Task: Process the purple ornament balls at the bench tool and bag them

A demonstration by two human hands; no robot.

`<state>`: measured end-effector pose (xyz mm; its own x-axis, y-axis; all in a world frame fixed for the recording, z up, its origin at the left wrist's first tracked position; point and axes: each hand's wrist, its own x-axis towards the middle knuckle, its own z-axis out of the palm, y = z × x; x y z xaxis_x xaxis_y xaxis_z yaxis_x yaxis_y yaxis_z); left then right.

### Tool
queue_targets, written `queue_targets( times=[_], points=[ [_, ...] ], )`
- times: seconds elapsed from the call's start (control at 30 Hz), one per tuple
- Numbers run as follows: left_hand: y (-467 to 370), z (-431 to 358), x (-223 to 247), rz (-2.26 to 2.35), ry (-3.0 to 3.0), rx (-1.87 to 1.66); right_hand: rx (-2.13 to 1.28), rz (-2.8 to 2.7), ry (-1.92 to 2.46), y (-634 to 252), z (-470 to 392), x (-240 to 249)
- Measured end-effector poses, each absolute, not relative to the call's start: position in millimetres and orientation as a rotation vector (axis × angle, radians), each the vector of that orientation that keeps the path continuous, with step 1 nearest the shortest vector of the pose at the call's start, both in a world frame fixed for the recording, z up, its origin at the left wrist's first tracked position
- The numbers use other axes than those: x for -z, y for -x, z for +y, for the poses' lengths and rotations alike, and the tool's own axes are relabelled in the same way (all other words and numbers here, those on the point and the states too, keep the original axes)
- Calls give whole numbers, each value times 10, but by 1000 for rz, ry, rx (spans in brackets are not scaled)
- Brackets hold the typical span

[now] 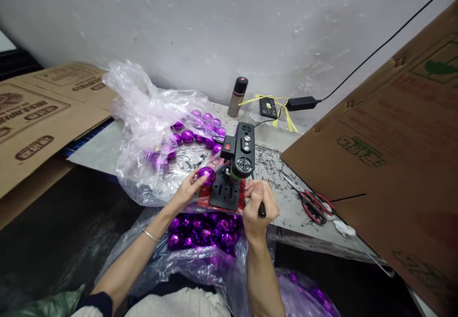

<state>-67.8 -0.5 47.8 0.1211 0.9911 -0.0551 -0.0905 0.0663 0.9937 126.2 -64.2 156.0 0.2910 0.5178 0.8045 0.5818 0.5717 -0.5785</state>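
A shiny purple ball point(206, 176) is pinched in the fingers of my left hand point(189, 188), just left of a small black machine point(244, 150) with a slotted base plate point(224, 194). My right hand point(261, 202) is wrapped round a black handle point(262, 210) to the right of the plate. Behind my left hand, more purple balls point(187, 136) lie in a curve inside a clear plastic bag point(143, 111). Below the machine, many purple balls point(205, 233) fill an open plastic bag at the table's front edge.
Red-handled scissors point(315, 207) lie on the table point(286, 207) at the right, beside a large cardboard box point(386, 154). Flattened cardboard point(46, 111) is at the left. A dark-capped bottle point(238, 97), yellow ribbon point(289, 120) and a black power adapter point(301, 103) are near the wall.
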Motion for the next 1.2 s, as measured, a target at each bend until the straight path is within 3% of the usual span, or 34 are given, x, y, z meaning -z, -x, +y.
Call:
queue_targets(
  times=[0.23, 0.53, 0.87, 1.2],
  points=[
    [249, -122, -100, 1145, -1535, -1117, 81, -1383, 1070, -1271, -674, -1594],
    [146, -69, -124, 1204, -2067, -1106, 66, -1364, 1084, -1255, -703, -1518],
    [12, -61, 8, 1171, -2047, -1180, 63, -1370, 1069, -1262, -722, -1445],
    [13, -62, 56, 1155, -2050, -1181, 215, -1315, 949, -1207, -620, -894]
  ],
)
